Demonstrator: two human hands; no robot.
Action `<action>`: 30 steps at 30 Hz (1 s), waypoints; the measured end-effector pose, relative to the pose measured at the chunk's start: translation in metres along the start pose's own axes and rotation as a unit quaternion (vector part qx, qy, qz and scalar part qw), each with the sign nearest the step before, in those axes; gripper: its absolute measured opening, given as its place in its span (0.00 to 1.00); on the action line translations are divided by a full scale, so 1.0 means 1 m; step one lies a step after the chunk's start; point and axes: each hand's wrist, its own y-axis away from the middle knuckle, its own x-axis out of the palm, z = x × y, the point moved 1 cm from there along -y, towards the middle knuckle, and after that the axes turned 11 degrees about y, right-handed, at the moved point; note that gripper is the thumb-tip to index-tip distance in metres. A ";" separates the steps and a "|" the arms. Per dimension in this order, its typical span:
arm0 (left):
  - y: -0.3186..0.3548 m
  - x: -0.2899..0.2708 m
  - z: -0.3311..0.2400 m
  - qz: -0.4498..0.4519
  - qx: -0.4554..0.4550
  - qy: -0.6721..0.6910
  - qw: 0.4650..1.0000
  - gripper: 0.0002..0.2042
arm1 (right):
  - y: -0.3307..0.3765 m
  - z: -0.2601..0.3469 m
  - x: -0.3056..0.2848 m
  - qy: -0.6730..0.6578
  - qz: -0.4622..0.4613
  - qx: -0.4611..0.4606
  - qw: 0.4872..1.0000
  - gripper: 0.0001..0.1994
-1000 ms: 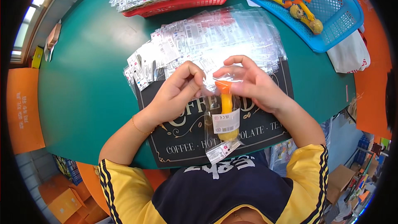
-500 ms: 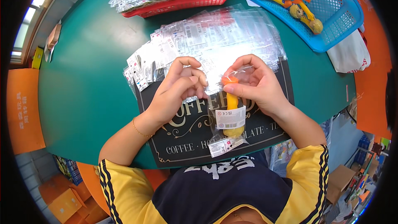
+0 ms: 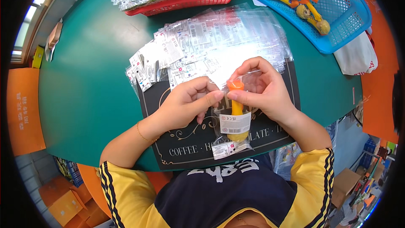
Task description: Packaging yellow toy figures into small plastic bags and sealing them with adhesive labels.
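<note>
A clear plastic bag lies over the black printed mat, its white label and printed header strip toward me. Inside it is a yellow toy figure with a flared orange end pointing away and a rounded yellow head near me. My right hand pinches the bag's far edge beside the orange end, thumb against it. With thumb and forefinger together, my left hand grips the bag's left edge at the same height. The exact fold of film between those left fingertips is hard to make out.
Beyond my hands, many flat clear bags overlap across the black mat and green table. A red basket of packed bags stands at the back. The blue basket at back right holds several similar yellow toys.
My left hand has come down and right from above the mat, its loosely curled fingers closing at the bag's left edge. My right hand and the bagged toy have hardly moved.
</note>
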 end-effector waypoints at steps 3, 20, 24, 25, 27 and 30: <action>0.002 -0.002 -0.001 0.000 -0.005 0.015 1.000 0.10 | -0.001 0.000 -0.002 0.000 0.003 0.006 1.000 0.20; -0.014 -0.048 -0.017 -0.186 0.260 -0.607 0.728 0.17 | 0.141 0.042 -0.138 0.402 0.237 0.119 0.877 0.10; -0.018 -0.035 -0.022 -0.195 0.305 -0.630 0.687 0.11 | 0.212 0.003 -0.157 0.494 0.157 0.251 0.817 0.11; -0.019 -0.035 -0.021 -0.191 0.312 -0.627 0.687 0.11 | 0.224 -0.020 -0.162 0.532 0.139 0.262 0.793 0.12; -0.016 -0.038 -0.018 -0.186 0.349 -0.617 0.680 0.08 | 0.245 -0.076 -0.178 0.584 0.131 0.299 0.743 0.11; -0.012 -0.027 -0.019 -0.167 0.338 -0.599 0.707 0.06 | 0.282 -0.178 -0.214 0.617 0.063 0.347 0.703 0.11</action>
